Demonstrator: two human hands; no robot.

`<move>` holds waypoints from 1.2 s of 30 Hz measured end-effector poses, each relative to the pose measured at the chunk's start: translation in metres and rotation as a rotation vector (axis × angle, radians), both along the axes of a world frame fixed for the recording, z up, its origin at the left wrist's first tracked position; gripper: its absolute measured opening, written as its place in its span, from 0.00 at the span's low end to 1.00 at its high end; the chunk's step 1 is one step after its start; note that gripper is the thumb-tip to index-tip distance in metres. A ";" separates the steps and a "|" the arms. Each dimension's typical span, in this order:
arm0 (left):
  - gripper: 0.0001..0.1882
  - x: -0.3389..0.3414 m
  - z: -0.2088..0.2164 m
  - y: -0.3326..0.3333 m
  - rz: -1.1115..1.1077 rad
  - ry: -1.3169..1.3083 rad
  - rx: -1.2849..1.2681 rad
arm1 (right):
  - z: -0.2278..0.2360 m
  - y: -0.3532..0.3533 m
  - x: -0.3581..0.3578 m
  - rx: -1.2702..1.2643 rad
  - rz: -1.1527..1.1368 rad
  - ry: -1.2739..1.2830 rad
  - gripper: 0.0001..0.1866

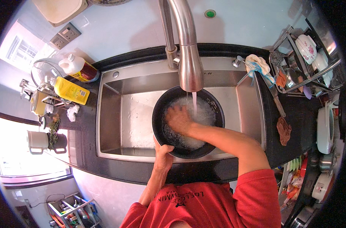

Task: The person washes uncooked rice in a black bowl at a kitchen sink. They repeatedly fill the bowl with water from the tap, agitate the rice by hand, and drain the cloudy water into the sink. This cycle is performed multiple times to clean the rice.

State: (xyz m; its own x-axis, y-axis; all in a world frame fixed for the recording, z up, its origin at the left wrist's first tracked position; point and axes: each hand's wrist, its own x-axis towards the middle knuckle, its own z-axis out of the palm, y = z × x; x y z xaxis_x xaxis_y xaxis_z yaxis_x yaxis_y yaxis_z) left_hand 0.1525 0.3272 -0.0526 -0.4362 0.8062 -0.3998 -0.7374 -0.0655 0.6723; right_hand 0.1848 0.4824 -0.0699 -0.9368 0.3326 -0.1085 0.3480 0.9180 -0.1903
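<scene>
Steel sink (112, 114): your left hand (163, 154) grips the pot (216, 117) rim, right hand (178, 118) open in rice; tilting could spill grains.

R hand (177, 118) in pot (213, 146), prob. rice, L hand (163, 152) on rim

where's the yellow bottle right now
In the head view the yellow bottle lies on the dark counter left of the sink, beside a white-capped bottle.
</scene>
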 end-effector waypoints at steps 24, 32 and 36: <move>0.34 -0.002 -0.004 0.000 0.080 0.034 0.012 | -0.018 0.005 0.020 -0.091 0.343 0.229 0.10; 0.46 -0.001 0.004 0.010 0.095 0.132 0.060 | 0.001 0.076 0.071 -0.137 0.063 -0.132 0.14; 0.46 0.002 0.008 0.015 0.090 0.077 0.055 | 0.033 0.033 0.100 -0.078 0.025 -0.356 0.19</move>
